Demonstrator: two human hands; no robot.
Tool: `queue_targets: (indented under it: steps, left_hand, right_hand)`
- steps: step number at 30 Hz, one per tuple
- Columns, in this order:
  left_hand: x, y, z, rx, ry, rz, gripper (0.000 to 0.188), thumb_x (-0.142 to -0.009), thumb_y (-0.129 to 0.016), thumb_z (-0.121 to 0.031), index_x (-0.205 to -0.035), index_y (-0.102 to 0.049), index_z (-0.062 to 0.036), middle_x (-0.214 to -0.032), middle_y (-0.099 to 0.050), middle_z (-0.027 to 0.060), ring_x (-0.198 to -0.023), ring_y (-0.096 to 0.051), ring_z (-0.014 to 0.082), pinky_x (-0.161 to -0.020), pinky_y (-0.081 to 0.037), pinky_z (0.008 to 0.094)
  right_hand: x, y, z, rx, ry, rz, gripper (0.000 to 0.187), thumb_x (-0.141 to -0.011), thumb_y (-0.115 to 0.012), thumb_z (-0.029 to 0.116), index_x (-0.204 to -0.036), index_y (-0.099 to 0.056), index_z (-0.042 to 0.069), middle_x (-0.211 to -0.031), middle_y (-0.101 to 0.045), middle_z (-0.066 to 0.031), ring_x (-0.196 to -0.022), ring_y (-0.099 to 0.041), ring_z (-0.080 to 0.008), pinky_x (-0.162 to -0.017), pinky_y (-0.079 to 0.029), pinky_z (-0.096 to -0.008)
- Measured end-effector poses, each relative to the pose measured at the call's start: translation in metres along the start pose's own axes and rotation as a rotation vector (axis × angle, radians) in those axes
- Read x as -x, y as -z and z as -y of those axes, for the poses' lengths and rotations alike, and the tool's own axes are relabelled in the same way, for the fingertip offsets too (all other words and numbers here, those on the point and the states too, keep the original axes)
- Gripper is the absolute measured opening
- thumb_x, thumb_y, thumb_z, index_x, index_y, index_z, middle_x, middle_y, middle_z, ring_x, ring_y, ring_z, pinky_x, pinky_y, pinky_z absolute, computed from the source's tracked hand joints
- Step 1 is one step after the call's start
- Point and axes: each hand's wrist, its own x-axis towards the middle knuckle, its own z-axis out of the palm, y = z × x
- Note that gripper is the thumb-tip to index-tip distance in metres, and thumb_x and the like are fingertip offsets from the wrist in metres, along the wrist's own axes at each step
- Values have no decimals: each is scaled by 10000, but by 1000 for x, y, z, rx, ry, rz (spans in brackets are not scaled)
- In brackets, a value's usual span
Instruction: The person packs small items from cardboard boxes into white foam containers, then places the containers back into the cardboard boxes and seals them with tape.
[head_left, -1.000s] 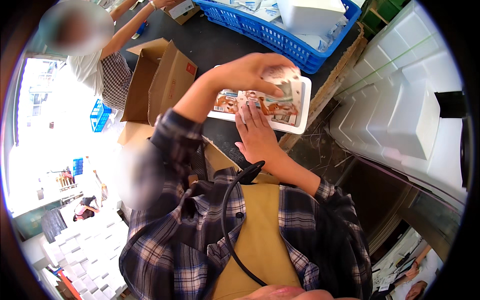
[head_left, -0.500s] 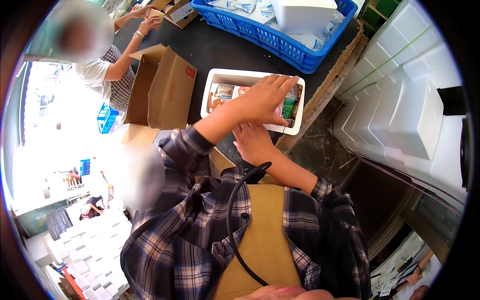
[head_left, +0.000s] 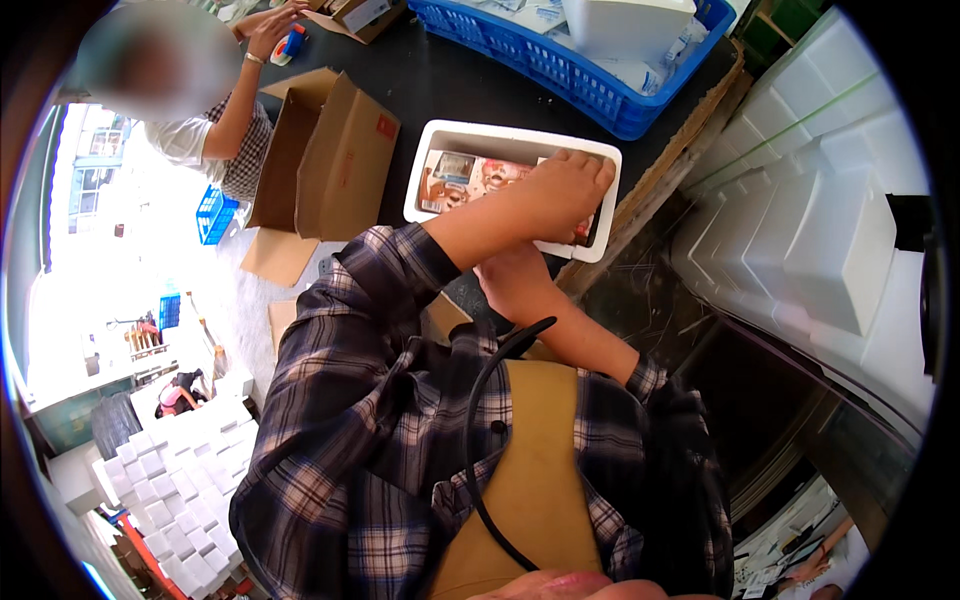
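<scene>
Perhaps a hard push from the left hand (head_left: 568, 195), its fingers bent over the right end of the white box (head_left: 437, 130) near the table's (head_left: 480, 92) edge, could dent the printed packs (head_left: 452, 182) inside, though what it grips, or the half-hidden right hand (head_left: 515, 282) holds, I cannot tell.

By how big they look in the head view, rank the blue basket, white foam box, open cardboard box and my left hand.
1. Blue basket, cropped by the top edge
2. White foam box and open cardboard box: too alike to rank
3. Your left hand
</scene>
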Motion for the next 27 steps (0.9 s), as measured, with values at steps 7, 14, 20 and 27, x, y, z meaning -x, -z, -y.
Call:
queue_targets:
  steps: [7,14,20,27]
  left_hand:
    - [33,-30,18,277,0,-165,781,-847,-766,-318,-1484,-451,6,-1491,-483,221,-1393,-441,401,-1186,-341,465]
    - [47,-25,26,367,-64,-482,568,-867,-726,-243,-1366,-567,-21,-1392,-571,189,-1338,-495,398,-1160,-364,480]
    - [246,24,74,-95,765,-1118,880,-769,-860,-277,-1495,-436,-18,-1449,-527,173,-1346,-461,373,-1141,-365,467]
    - [337,-58,145,244,1133,-365,344,-808,-736,-171,-1121,-696,-35,-931,-703,211,-1001,-641,399,-994,-467,482]
  right_hand:
    - [-2,8,6,218,22,-122,500,-836,-699,155,-1302,-585,17,-1346,-585,-193,-1252,-554,-341,-1020,-453,-457]
    - [3,25,-6,65,-72,104,440,-839,-693,138,-1262,-659,25,-1302,-598,-250,-1267,-539,-417,-1068,-425,-532]
    - [60,115,-15,30,-192,-346,936,-790,-833,272,-1562,-365,22,-1660,-247,-255,-1539,-187,-489,-1233,-209,-575]
    - [28,82,-49,202,-103,-202,792,-741,-873,240,-1462,-565,130,-1644,-325,-207,-1527,-177,-529,-1208,-274,-588]
